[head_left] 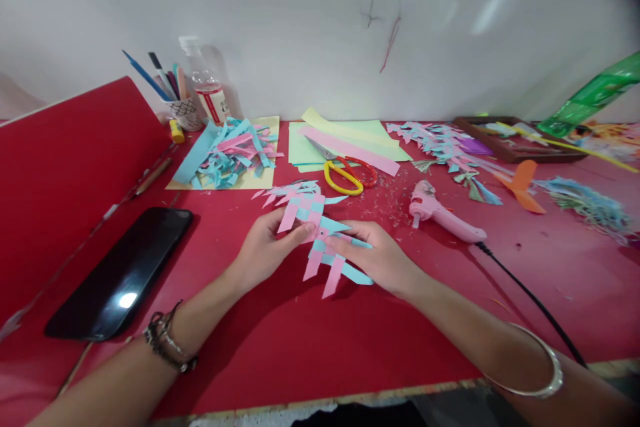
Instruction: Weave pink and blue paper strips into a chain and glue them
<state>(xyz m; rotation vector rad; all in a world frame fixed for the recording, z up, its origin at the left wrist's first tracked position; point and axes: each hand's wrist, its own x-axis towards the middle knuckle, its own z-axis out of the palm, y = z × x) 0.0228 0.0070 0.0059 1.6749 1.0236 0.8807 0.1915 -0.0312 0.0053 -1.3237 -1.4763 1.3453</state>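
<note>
A woven piece of pink and blue paper strips point(320, 237) lies at the middle of the red table point(300, 347). My left hand point(265, 250) pinches its left side, thumb on top of the weave. My right hand point(383, 257) presses on its right side with fingers laid along the strips. Loose strip ends stick out below and to the left. Another woven piece point(295, 192) lies just behind it.
A black phone point(123, 273) lies at the left. Behind are a pile of cut strips point(227, 150) on yellow paper, scissors point(345, 170) on green sheets, a pink glue gun point(443, 210) with a black cord, a pen cup point(185, 110), a bottle point(207, 87) and a wooden tray point(520, 140).
</note>
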